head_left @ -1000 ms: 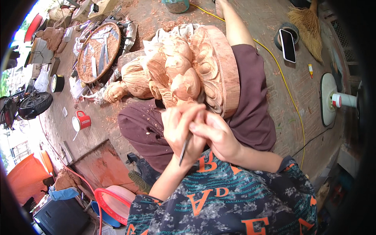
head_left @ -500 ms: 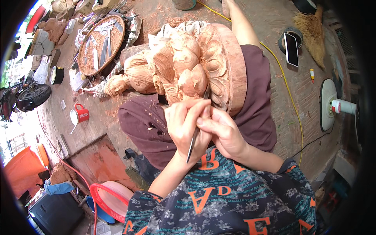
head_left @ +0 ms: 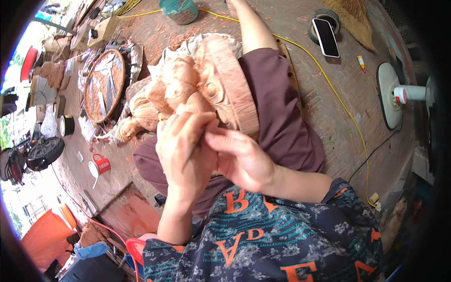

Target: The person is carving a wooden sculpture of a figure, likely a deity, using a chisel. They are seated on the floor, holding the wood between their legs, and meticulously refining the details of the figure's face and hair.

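While the person sits on the floor (head_left: 305, 80) with one leg stretched out, a carved wooden figure (head_left: 181, 84) lies on its side between the legs, its small end toward the left and its thick, flat-faced base (head_left: 235, 80) toward the right, against the maroon trousers (head_left: 277, 103). The left hand (head_left: 184, 143) is curled round a slim dark carving tool (head_left: 191, 154), of which only a short length of shaft shows; the tip is hidden. The right hand (head_left: 243, 159) is bent in close against the left, its thumb laid over toward the other hand's fingers, but whether it grips the tool too cannot be told. Both hands overlap the near edge of the carving in view, and contact with the wood cannot be made out. Pale cloth (head_left: 230, 41) shows at the far side of the figure. To the left is a round tray (head_left: 123, 80) with flat blades (head_left: 109, 96) and reddish shavings in it, and nearer the person a red mug (head_left: 102, 165). Past the outstretched leg a yellow cable (head_left: 342, 109) curves along the floor; beyond it are a smartphone (head_left: 327, 38) with a dark screen, a straw broom (head_left: 354, 21) and a small yellow bottle (head_left: 361, 61)
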Motion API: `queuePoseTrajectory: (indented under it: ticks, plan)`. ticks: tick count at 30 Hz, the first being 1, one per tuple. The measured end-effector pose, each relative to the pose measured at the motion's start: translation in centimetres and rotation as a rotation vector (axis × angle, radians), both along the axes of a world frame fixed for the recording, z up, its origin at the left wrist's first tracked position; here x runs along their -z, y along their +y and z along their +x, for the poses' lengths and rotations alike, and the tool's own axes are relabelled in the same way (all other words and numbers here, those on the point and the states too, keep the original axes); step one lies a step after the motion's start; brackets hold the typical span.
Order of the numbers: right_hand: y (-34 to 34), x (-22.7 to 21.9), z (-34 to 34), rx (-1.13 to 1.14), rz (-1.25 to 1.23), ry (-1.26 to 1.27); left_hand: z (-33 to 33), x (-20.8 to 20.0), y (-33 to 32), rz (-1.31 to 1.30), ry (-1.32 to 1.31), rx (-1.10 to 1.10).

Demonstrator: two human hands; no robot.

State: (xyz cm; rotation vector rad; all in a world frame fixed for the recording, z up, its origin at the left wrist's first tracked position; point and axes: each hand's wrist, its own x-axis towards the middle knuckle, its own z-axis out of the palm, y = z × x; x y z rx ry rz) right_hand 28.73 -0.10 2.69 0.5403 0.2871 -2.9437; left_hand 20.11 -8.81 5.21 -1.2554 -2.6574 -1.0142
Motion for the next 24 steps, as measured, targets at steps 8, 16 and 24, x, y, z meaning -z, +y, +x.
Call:
queuePoseTrajectory:
  ticks: [8, 16, 24]
  plan:
    - [0.1, 0.4, 0.5, 0.023, -0.093, 0.122, -0.6, -1.8, 1.2, -0.173, 0.011, 0.092]
    - [0.2, 1.0, -0.4, -0.010, -0.086, 0.137, -0.3, -2.9, 1.4, -0.229, 0.017, 0.058]
    - [-0.1, 1.0, -0.3, 0.013, -0.015, 0.134, -0.5, -1.6, 0.7, -0.142, 0.017, 0.045]
